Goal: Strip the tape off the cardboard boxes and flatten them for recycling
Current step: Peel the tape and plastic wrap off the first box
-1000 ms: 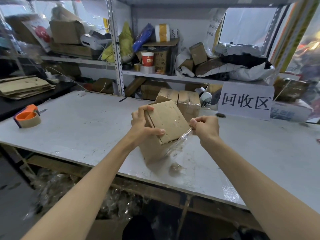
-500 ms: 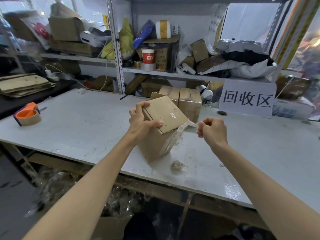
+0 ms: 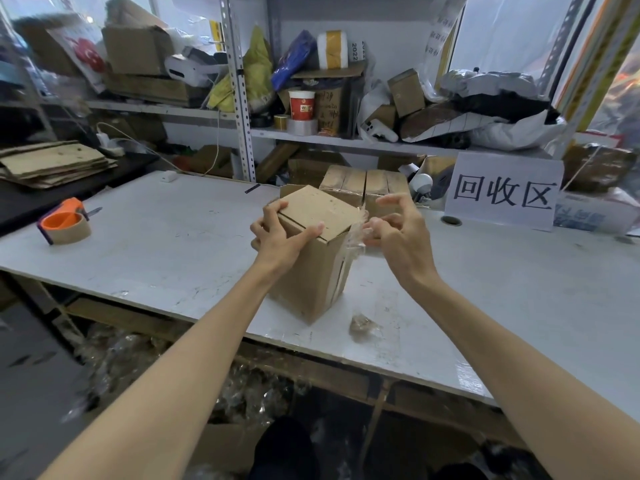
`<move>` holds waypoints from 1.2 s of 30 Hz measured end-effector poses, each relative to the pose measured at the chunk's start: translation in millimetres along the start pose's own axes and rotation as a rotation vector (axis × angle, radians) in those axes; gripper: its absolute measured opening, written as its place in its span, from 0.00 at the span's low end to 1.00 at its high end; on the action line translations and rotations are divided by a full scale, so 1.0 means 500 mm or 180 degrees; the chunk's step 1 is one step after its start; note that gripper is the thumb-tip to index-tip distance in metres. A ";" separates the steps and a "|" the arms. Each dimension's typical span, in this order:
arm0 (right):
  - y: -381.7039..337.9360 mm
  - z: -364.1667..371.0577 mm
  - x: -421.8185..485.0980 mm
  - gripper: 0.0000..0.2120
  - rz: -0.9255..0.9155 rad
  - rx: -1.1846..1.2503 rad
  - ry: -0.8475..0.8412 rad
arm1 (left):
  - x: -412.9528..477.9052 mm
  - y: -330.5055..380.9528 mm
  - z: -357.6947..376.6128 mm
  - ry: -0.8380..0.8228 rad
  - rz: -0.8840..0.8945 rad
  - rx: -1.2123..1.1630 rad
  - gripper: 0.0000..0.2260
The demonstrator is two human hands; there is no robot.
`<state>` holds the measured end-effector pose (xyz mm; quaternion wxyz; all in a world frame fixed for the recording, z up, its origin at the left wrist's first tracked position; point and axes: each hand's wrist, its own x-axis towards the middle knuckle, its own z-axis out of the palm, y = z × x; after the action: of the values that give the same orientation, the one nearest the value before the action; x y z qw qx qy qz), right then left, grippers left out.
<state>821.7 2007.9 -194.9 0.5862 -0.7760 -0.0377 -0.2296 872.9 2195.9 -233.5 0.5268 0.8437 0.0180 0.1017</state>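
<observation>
Two hands flank the upright box (image 3: 311, 271) on the table (image 3: 156, 258): the left hand (image 3: 280, 240) grips its top, the right hand (image 3: 401, 237), fingers spread, just touches the loose tape (image 3: 355, 237) trailing down the box's right edge.

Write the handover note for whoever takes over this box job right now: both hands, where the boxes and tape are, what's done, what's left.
Left hand grips the top of the cardboard box, which stands on the table.
Right hand is at the loose clear tape on the box's upper right edge, fingers half curled; whether it pinches the tape is unclear.
Done: tape is peeled loose at that edge; one tape wad lies on the table beside the box.
Left: pull the strip off the side, flatten this box, then do the boxes behind. Flattened cardboard is stacked far left.
</observation>
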 end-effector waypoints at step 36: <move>-0.027 -0.013 0.021 0.18 0.0141 -0.0713 -0.0202 | -0.024 0.048 -0.038 0.0068 0.0393 0.0053 0.60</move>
<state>824.4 2003.7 -177.3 0.4993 -0.8442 -0.0131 -0.1947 855.9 2200.3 -205.8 0.5123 0.8464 -0.0276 0.1428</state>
